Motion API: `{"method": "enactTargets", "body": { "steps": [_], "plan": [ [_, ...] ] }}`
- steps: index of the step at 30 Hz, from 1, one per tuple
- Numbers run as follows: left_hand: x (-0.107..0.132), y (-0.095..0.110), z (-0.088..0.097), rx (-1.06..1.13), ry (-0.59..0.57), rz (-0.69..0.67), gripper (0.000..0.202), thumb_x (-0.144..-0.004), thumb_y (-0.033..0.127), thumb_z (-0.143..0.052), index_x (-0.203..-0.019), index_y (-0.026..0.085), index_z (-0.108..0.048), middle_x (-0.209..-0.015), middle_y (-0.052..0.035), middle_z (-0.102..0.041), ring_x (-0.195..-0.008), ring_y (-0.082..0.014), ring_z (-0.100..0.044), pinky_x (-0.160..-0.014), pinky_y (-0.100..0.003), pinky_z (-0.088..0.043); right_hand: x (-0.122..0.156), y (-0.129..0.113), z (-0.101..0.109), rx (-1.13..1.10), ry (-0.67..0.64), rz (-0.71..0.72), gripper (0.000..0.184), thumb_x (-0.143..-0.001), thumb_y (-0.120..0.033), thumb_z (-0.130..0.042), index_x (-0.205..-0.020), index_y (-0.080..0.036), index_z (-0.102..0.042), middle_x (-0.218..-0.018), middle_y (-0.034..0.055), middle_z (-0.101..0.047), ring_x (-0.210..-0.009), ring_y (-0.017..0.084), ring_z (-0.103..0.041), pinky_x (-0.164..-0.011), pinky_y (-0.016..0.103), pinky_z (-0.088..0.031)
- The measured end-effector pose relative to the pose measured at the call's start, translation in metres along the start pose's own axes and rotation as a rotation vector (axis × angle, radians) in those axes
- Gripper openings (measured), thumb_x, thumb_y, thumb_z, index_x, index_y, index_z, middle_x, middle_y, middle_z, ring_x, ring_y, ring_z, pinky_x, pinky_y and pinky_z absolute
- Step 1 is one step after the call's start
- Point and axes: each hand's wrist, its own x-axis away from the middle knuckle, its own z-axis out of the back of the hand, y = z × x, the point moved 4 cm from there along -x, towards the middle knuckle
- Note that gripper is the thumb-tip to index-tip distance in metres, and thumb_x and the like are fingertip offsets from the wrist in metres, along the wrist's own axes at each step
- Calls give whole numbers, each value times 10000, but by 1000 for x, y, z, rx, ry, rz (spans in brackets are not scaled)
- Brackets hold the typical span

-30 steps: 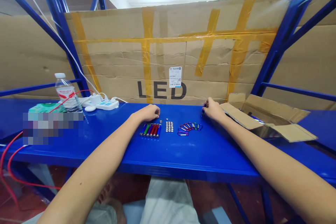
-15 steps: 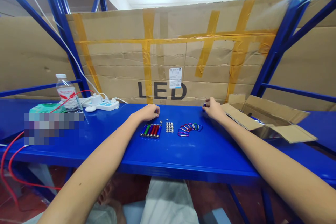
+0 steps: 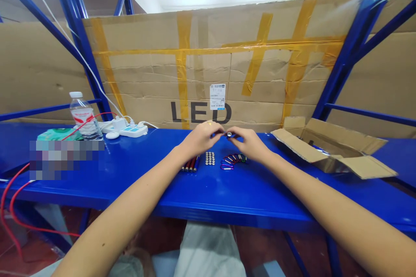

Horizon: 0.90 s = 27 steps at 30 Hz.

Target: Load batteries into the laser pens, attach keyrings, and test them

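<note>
Mid-frame, the right hand (image 3: 251, 143) pinches a shiny, round-ended piece (image 3: 229, 134); the left hand (image 3: 202, 139) curls beside it, its hold unclear.

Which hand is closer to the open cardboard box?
Right. The right hand is to the left of the open cardboard box, not touching it. The left hand is farther left, on the other side of the right hand.

The piece (image 3: 229, 134) between the hands (image 3: 199, 140) is too small to identify, and the left wrist (image 3: 181, 152) partly hides the tubes (image 3: 193, 164).
</note>
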Motion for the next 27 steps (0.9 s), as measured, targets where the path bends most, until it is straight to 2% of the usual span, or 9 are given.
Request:
{"method": "enactTargets", "body": {
  "steps": [4,16,19,22,24,27],
  "plan": [
    [0,13,-2,0,34,-100,127,-914,168,-498,-958,168,-617,-903,-66,-687,-870,-155,-620,-801,-308,-500,3,-12,-6,24,-21,43,162,-846,-175,-530,-947,-205,-654,-906,58,-715,-830,211,-651,-743,319,-468],
    [5,14,-7,-47,-24,-183,188,-923,193,-481,-969,162,-661,-959,-100,-667,-917,-178,-601,-795,-323,-512,5,-5,-10,-122,-29,-27,175,-809,-140,-553,-921,-203,-672,-886,32,-725,-794,186,-654,-732,308,-489],
    [6,7,-6,-27,-27,-112,183,-907,165,-479,-979,163,-648,-956,-85,-669,-913,-168,-606,-811,-309,-500,4,-2,-11,-105,-22,-49,180,-802,-137,-566,-931,-200,-673,-899,37,-730,-813,188,-662,-743,312,-500],
    [6,-11,-5,-44,-42,47,206,-889,140,-458,-978,167,-642,-947,-68,-683,-896,-167,-614,-815,-305,-485,4,1,-10,-52,-15,-73,187,-801,-125,-567,-940,-195,-672,-923,43,-729,-833,185,-663,-756,312,-506],
    [8,-26,-10,-90,-146,146,223,-870,150,-468,-973,168,-665,-957,-71,-698,-925,-186,-619,-834,-314,-470,4,2,-10,-20,-36,-87,201,-799,-98,-555,-934,-193,-671,-945,42,-727,-854,181,-664,-768,308,-503],
    [15,-45,-24,-104,-407,269,240,-830,188,-511,-968,190,-707,-962,-65,-725,-896,-191,-643,-803,-291,-462,5,3,-11,10,-74,-117,214,-800,-75,-546,-930,-192,-670,-968,43,-725,-871,180,-665,-782,310,-499]
  ]
}}
